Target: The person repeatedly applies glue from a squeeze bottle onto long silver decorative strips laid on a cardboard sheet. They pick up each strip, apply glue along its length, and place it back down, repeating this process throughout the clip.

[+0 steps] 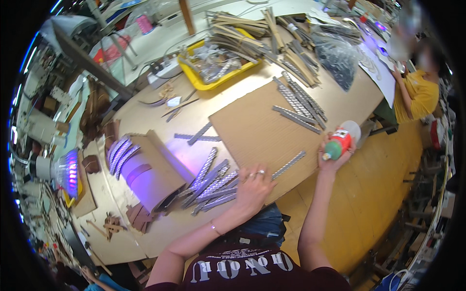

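Observation:
In my right hand (334, 154), at the table's near right edge, is a squeeze bottle (341, 138) with a red body, a green end and a pale tip. Its tip points down and to the left, toward me. My left hand (255, 190) rests at the near edge of a brown cardboard sheet (252, 121), its fingers on the end of a silver patterned strip (290, 164). That strip slants across the sheet to the right. Beside my left hand lies a loose heap of similar strips (208, 186). More patterned strips (298, 99) lie together at the sheet's far right.
A curved brown form (153, 169) stands left, with strips on it under a purple-lit lamp (72, 172). Farther back are a yellow tray (213, 82) of plastic-wrapped pieces, bundled strips (291, 58) and a plastic bag (335, 56). A person in yellow (417, 94) works far right.

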Demonstrator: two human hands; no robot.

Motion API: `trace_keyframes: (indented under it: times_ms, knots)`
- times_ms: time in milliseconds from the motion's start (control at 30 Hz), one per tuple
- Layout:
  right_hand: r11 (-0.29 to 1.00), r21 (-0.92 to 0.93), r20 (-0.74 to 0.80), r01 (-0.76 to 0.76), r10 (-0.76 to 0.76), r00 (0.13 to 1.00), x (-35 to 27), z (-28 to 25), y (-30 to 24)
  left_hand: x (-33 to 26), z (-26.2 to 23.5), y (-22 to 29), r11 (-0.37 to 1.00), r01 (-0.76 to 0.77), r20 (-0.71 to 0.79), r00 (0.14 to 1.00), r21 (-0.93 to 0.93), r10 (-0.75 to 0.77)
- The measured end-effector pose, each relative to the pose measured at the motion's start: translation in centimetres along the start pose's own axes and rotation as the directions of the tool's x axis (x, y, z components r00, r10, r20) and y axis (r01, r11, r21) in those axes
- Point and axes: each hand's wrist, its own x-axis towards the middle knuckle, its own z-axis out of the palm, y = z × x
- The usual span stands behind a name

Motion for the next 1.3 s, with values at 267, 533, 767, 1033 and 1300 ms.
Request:
trace_keyframes:
  times_ms: [267, 533, 767, 1033, 1300]
  knots:
    - [0.999, -0.004, 0.019, 0.047, -0.047, 0.999, -0.1, -0.4, 0.2, -0.2, -1.7, -1.0, 0.994, -0.013, -0.014, 1.0, -0.113, 0.011]
    - [0.995, 0.04, -0.085, 0.091, -0.088, 0.993, 0.1, -1.0, 0.5, -5.9, -13.0, -4.7, 0.926, 0.343, 0.037, 0.935, 0.16, -0.353]
    - [0.988, 0.096, -0.17, 0.121, -0.104, 0.98, 0.5, -0.8, 0.9, -0.3, -10.1, -4.8, 0.982, 0.177, -0.005, 0.984, -0.066, -0.178]
    - [0.989, 0.07, -0.162, 0.127, -0.115, 0.98, 0.1, -0.3, 1.1, 15.1, 3.8, -2.6, 0.955, -0.295, 0.032, 0.955, 0.041, 0.294]
    - [0.993, 0.05, -0.087, 0.111, -0.106, 0.991, -0.2, 0.1, 1.0, 10.8, 5.4, -1.7, 0.972, -0.234, 0.043, 0.971, -0.033, 0.235]
